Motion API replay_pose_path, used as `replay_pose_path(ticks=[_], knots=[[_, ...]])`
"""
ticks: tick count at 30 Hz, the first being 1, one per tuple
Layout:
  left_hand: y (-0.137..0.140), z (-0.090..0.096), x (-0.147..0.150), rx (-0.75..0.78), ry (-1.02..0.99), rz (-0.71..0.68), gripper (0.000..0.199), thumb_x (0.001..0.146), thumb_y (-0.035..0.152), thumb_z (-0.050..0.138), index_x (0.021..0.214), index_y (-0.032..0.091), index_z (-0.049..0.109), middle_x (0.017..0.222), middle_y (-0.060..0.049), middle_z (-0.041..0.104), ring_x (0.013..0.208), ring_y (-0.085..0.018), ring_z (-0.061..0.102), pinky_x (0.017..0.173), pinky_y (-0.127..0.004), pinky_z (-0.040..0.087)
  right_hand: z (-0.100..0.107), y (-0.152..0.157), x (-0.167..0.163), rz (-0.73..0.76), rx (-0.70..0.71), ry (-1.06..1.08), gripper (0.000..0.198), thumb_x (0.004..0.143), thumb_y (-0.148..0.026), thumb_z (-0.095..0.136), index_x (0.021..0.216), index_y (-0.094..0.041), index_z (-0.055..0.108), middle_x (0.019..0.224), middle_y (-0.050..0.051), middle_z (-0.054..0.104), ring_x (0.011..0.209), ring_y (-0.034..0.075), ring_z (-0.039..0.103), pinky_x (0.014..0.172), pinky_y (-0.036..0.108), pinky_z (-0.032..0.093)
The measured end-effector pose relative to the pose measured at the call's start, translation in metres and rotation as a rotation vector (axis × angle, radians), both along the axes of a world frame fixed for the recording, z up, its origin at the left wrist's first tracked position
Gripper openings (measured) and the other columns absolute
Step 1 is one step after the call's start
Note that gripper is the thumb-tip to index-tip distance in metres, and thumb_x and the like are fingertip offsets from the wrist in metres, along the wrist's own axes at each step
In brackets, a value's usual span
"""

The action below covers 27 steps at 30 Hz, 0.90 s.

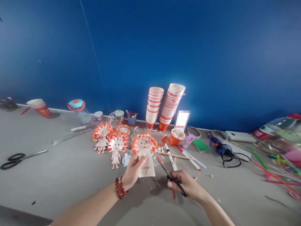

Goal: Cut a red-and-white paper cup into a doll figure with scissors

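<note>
Between the thumb and fingers of my left hand (133, 169) is a white paper piece (147, 166) with a drawn figure in a dress. A drawn face with a fringed red and white paper-cup ring (144, 144) sits right above the paper; whether the two are joined I cannot tell. My right hand (182, 183) grips black-handled scissors (175, 180) by the handles, blades pointing up and left beside the paper's right edge. Left of the paper lie finished-looking paper-cup dolls (116, 147) with fringed heads and a small blue paper cutout (126, 159).
Two tall stacks of paper cups (154, 105) lean near the blue wall. Markers (171, 158), a purple glue stick (188, 141), a cup of scraps (177, 137) and a glue gun (222, 149) lie to the right. Another pair of scissors (20, 158) and a ruler (68, 137) lie left.
</note>
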<state>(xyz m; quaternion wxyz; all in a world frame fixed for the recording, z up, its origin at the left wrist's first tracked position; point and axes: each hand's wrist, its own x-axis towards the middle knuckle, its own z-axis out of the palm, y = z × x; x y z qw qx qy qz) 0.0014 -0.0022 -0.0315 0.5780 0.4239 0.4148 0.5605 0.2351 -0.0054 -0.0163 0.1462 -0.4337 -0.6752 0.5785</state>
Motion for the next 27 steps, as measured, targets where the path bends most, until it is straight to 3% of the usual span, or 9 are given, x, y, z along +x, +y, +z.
replay_pose_path(ticks=[7, 14, 21, 27], knots=[[-0.009, 0.008, 0.005, 0.002, 0.042, -0.084, 0.026, 0.084, 0.037, 0.058, 0.095, 0.015, 0.065, 0.079, -0.003, 0.066, 0.079, -0.018, 0.058, 0.072, -0.027, 0.046, -0.003, -0.007, -0.013, 0.023, -0.028, 0.093, 0.05, 0.075, -0.064, 0.058, 0.069, -0.014, 0.052, 0.059, 0.006, 0.068, 0.048, 0.01, 0.044, 0.045, 0.022, 0.02], [-0.013, 0.011, 0.008, -0.009, 0.045, -0.201, 0.025, 0.085, 0.038, 0.055, 0.087, 0.014, 0.063, 0.072, -0.001, 0.062, 0.066, -0.014, 0.054, 0.063, -0.024, 0.043, -0.008, -0.01, -0.02, 0.033, -0.069, 0.173, 0.05, 0.078, -0.062, 0.057, 0.071, -0.013, 0.055, 0.059, 0.005, 0.066, 0.052, 0.012, 0.05, 0.047, 0.022, 0.024], [-0.017, 0.011, 0.011, -0.025, 0.049, -0.25, 0.03, 0.086, 0.04, 0.054, 0.096, 0.014, 0.063, 0.077, -0.004, 0.062, 0.068, -0.015, 0.055, 0.063, -0.025, 0.044, -0.006, -0.012, -0.026, -0.001, -0.026, 0.141, 0.054, 0.075, -0.067, 0.056, 0.068, -0.013, 0.055, 0.055, 0.005, 0.065, 0.047, 0.011, 0.047, 0.046, 0.022, 0.025], [-0.017, 0.014, 0.014, -0.034, 0.093, -0.231, 0.031, 0.082, 0.044, 0.057, 0.084, 0.014, 0.064, 0.069, -0.003, 0.061, 0.065, -0.016, 0.055, 0.06, -0.025, 0.044, -0.007, -0.013, -0.028, -0.008, 0.007, 0.131, 0.055, 0.075, -0.068, 0.055, 0.067, -0.014, 0.054, 0.054, 0.004, 0.064, 0.046, 0.012, 0.049, 0.045, 0.021, 0.027]])
